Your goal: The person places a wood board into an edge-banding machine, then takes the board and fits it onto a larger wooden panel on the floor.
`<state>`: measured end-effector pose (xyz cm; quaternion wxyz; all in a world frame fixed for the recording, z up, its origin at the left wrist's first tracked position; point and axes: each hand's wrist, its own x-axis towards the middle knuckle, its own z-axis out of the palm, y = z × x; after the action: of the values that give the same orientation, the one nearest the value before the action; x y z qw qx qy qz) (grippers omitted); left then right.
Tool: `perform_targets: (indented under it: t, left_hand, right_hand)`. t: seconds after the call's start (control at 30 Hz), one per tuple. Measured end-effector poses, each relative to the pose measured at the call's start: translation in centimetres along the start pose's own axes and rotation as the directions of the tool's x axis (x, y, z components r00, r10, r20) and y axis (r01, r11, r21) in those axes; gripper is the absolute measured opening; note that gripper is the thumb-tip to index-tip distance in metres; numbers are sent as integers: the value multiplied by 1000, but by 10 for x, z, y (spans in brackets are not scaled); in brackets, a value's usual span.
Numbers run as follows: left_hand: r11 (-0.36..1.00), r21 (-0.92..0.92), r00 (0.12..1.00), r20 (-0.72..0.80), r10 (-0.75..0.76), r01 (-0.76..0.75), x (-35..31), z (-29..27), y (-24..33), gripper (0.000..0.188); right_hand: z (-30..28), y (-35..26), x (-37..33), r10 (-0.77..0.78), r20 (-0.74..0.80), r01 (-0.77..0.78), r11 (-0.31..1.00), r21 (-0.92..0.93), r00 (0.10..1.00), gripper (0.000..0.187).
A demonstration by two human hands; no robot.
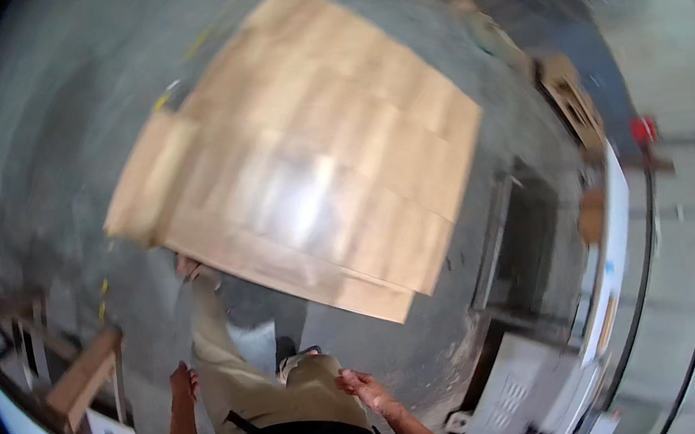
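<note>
A large flat panel of light wood (309,146) lies on the grey concrete floor (60,126), turned so that its corners point away from the person. Its surface is made of many rectangular pieces joined together and it shines in the middle. A smaller pale wooden board (149,177) lies over its left corner. The picture is blurred, so finer details cannot be told.

Motion blur throughout

The board (301,152) is smeared, its grain and seams unclear. Both hands, left (181,381) and right (362,387), are too soft to tell their grip. Clutter (571,104) at right is unreadable; the frame (73,378) at left is cut off.
</note>
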<state>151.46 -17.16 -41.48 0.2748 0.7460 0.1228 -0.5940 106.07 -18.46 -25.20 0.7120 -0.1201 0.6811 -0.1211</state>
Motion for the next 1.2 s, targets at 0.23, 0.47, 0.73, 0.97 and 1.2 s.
perform_targets:
  t: [0.23,0.47,0.73,0.97,1.2]
  left_hand:
    - [862,413,956,140,258,-293,-58,175,-11,32]
    - [533,607,741,669,59,-589,-204,378,-83,28]
    - [336,767,761,622,-183,-546,-295,539,-192,20]
    - [19,616,595,768,-237,-787,-320,752,-291,29]
    - [-158,-110,-47,933,-357,-981,-581,968,-379,41]
  right_hand:
    - [-138,161,-104,-3,-503,127,969,214,864,50]
    - [-229,272,-194,283,-747,535,553,639,601,44]
    - [-334,248,-212,190,-774,552,600,579,605,40]
    - [-483,248,-235,266,-826,678,476,561,497,29]
    - [-652,205,-270,272,-954,797,544,264,130,35]
